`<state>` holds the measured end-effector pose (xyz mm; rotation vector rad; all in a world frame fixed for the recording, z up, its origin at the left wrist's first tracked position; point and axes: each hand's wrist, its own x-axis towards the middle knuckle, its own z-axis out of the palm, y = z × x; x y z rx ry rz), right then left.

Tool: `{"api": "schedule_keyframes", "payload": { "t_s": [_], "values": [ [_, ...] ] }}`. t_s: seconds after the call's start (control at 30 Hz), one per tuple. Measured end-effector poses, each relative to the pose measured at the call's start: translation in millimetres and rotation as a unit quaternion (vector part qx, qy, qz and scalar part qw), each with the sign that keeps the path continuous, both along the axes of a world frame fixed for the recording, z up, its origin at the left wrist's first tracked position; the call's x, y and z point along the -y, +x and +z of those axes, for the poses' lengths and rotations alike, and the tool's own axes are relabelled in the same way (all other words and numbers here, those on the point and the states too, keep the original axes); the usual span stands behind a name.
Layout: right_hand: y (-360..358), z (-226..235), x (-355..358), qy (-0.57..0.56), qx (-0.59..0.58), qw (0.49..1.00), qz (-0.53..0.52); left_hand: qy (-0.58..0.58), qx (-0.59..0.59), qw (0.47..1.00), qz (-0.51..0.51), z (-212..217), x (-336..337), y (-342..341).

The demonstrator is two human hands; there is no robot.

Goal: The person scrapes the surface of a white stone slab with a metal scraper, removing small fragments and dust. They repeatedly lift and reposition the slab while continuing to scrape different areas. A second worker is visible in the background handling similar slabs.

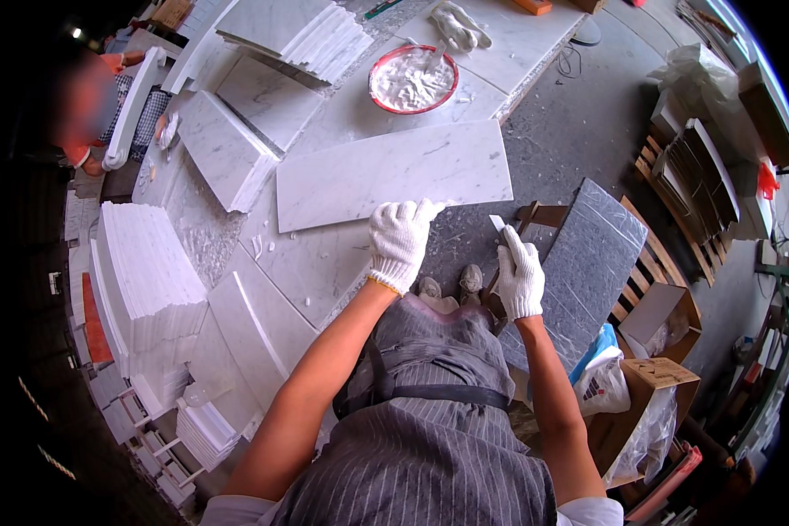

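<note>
A white marble slab [393, 171] with grey veins lies on the worktable, its right end reaching past the table's side. At its near edge my left hand [400, 244], in a white knitted glove, has its fingers curled against the slab and its thumb side toward the right. To the right and apart from the slab, my right hand [522, 279] is gloved too. Its fingers pinch a small flat pale tool, like a scraper blade [497, 223], whose handle is hidden by the glove. Beyond the slab stands a red-rimmed bowl [452, 90] of white paste with a tool in it.
Stacked white slabs [153, 272] stand at left, more [294, 35] at the far side. A spare glove [458, 26] lies past the bowl. At right are a dark grey slab [587, 272], a pallet [688, 206] and a cardboard box [644, 421]. A person [92, 105] sits far left.
</note>
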<state>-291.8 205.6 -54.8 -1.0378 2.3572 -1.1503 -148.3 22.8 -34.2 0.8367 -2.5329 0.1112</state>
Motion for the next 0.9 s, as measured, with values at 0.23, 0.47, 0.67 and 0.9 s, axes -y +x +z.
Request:
{"api": "schedule_keyframes", "payload": {
  "t_s": [0.23,0.47,0.67,0.9],
  "values": [
    [0.5,0.9,0.6,-0.002,0.004,1.0,0.0,-0.012,-0.006,1.0,-0.007,0.2,-0.2,1.1],
    [1.2,1.1,1.2,-0.007,0.011,1.0,-0.003,-0.015,0.012,1.0,-0.007,-0.1,0.2,1.6],
    [0.2,0.7,0.4,-0.007,0.011,1.0,-0.002,0.005,0.026,1.0,-0.009,5.4,-2.9,1.4],
    [-1.3,-1.6,-1.5,-0.005,0.003,1.0,0.002,0.015,0.026,1.0,-0.007,4.2,-4.4,0.4]
  ]
}}
